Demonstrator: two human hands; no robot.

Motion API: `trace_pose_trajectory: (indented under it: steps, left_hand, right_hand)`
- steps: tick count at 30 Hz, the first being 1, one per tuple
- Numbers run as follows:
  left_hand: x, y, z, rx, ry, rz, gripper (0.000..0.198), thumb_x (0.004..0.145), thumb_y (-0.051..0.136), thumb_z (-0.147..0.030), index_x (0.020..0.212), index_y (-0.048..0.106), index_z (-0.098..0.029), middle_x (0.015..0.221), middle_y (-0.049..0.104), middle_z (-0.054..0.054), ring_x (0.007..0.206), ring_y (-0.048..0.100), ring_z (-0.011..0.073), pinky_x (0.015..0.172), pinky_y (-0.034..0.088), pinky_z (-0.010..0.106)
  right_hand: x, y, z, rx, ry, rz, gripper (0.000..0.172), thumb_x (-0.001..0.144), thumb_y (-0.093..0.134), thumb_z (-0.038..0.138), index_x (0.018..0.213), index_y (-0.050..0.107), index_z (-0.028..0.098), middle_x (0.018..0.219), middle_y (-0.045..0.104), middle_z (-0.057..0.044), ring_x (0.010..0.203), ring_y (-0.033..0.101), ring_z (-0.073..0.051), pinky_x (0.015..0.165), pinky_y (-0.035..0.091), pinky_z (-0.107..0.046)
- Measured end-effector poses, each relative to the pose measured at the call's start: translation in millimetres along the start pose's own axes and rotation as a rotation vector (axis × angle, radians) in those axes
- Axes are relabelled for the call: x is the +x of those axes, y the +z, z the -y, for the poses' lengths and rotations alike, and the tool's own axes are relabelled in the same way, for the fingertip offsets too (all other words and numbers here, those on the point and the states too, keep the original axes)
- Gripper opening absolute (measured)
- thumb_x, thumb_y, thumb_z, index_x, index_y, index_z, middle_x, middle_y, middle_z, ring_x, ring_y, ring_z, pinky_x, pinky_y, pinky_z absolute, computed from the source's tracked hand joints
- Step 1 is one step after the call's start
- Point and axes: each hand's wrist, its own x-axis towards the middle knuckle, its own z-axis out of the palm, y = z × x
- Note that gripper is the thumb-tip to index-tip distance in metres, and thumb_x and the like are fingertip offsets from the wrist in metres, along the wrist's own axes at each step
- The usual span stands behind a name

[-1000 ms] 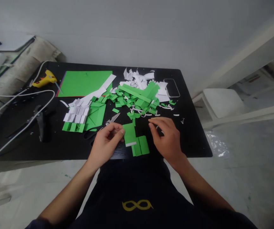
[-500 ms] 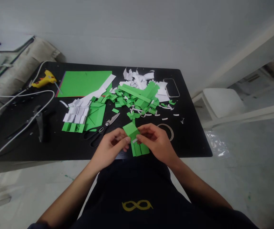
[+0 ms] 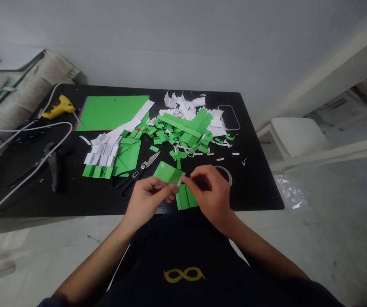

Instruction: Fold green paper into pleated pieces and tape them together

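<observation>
My left hand (image 3: pixel 149 196) pinches a folded green paper piece (image 3: pixel 168 172) near the front of the black table. At that piece's right end, my right hand (image 3: pixel 211 194) is closed with thumb and forefinger on a small white strip (image 3: pixel 181 179). Whether the strip is stuck to the green paper I cannot tell. Beneath the hands lies another green paper piece (image 3: pixel 186 197) with fold lines, partly covered by my right hand. Black-handled scissors (image 3: pixel 138 171), blades spread a little, rest just left of the hands.
A heap of green paper pieces (image 3: pixel 186 130) and white scraps (image 3: pixel 188 106) lies behind the hands. Folded white strips (image 3: pixel 102 149), green sheets (image 3: pixel 113 111), a yellow glue gun (image 3: pixel 60 107) and a white cable (image 3: pixel 26 127) are leftward. A tape roll (image 3: pixel 229 175) sits right.
The green piece has turned and shifted left in my left hand. My right hand has let go of its green edge and now pinches the white strip.
</observation>
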Motion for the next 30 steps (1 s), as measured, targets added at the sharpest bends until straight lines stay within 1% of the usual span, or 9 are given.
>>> trace_pose_trajectory:
  steps: [1,3,4,7,10,13,19,24,30]
  left_hand:
    - [-0.3,0.9,-0.1,-0.005,0.002,-0.024,0.019,0.081,0.082,-0.033,0.071,0.078,-0.017,0.063,0.078,0.006,0.056,0.073,0.0177,0.057,0.061,0.028]
    - [-1.0,3.2,-0.8,-0.013,0.005,-0.058,0.017,0.08,0.082,-0.032,0.072,0.079,-0.017,0.065,0.079,0.006,0.056,0.074,0.0177,0.058,0.062,0.028]
    - [-1.3,4.5,-1.4,-0.013,0.005,-0.066,0.017,0.08,0.082,-0.032,0.072,0.08,-0.017,0.065,0.079,0.006,0.057,0.074,0.0178,0.058,0.063,0.028]
    - [-2.5,7.7,-2.9,0.002,0.015,-0.077,0.016,0.079,0.082,-0.031,0.072,0.081,-0.016,0.065,0.08,0.006,0.057,0.075,0.0184,0.057,0.064,0.028]
    - [-3.7,9.1,-2.1,0.008,0.03,-0.092,0.016,0.079,0.082,-0.031,0.075,0.081,-0.016,0.068,0.081,0.006,0.06,0.077,0.0195,0.059,0.065,0.029]
    - [-4.7,9.7,1.0,0.005,0.043,-0.099,0.015,0.081,0.082,-0.031,0.077,0.081,-0.016,0.07,0.082,0.006,0.062,0.078,0.0204,0.061,0.066,0.029]
    - [-6.5,12.4,5.6,0.07,0.097,-0.127,0.016,0.084,0.079,-0.029,0.073,0.078,-0.017,0.069,0.081,0.005,0.061,0.076,0.0183,0.06,0.062,0.026]
    - [-7.6,13.5,3.7,0.059,0.084,-0.126,0.016,0.084,0.079,-0.032,0.079,0.078,-0.017,0.07,0.081,0.005,0.063,0.078,0.0203,0.061,0.064,0.029]
    - [-7.1,13.6,3.1,0.006,0.073,-0.12,0.017,0.084,0.081,-0.033,0.08,0.078,-0.017,0.071,0.082,0.005,0.063,0.079,0.0209,0.062,0.066,0.03]
  right_hand:
    - [-1.7,0.2,0.9,-0.08,-0.082,-0.003,0.012,0.096,0.077,0.022,0.087,0.07,0.023,0.084,0.074,-0.003,0.078,0.074,-0.019,0.074,0.066,-0.034]
    - [-4.7,0.5,2.3,-0.172,-0.191,0.033,0.01,0.1,0.072,0.019,0.091,0.073,0.024,0.089,0.078,-0.005,0.084,0.077,-0.021,0.079,0.067,-0.036]
    - [-5.9,0.8,2.5,-0.188,-0.22,0.051,0.01,0.102,0.07,0.018,0.096,0.075,0.024,0.093,0.08,-0.005,0.087,0.078,-0.021,0.082,0.068,-0.036]
    - [-8.9,2.4,1.3,-0.223,-0.265,0.071,0.016,0.104,0.066,0.015,0.108,0.078,0.024,0.101,0.084,-0.006,0.094,0.082,-0.022,0.088,0.069,-0.038]
    - [-12.0,4.9,-2.1,-0.229,-0.286,0.079,0.02,0.104,0.064,0.011,0.112,0.079,0.022,0.105,0.085,-0.008,0.097,0.083,-0.022,0.091,0.07,-0.037]
    - [-15.1,6.9,-5.0,-0.224,-0.298,0.081,0.021,0.103,0.064,0.01,0.113,0.079,0.021,0.107,0.086,-0.009,0.098,0.083,-0.022,0.091,0.07,-0.036]
    - [-14.0,4.9,-3.2,-0.208,-0.221,0.121,0.02,0.102,0.065,0.011,0.111,0.08,0.023,0.105,0.086,-0.006,0.095,0.084,-0.023,0.089,0.07,-0.037]
    - [-8.8,2.0,-0.3,-0.196,-0.216,0.141,0.017,0.102,0.067,0.012,0.107,0.08,0.022,0.103,0.086,-0.006,0.093,0.084,-0.022,0.087,0.07,-0.035]
    - [-7.4,3.6,0.8,-0.217,-0.252,0.15,0.019,0.104,0.062,0.012,0.11,0.077,0.022,0.104,0.085,-0.007,0.095,0.083,-0.022,0.087,0.07,-0.035]
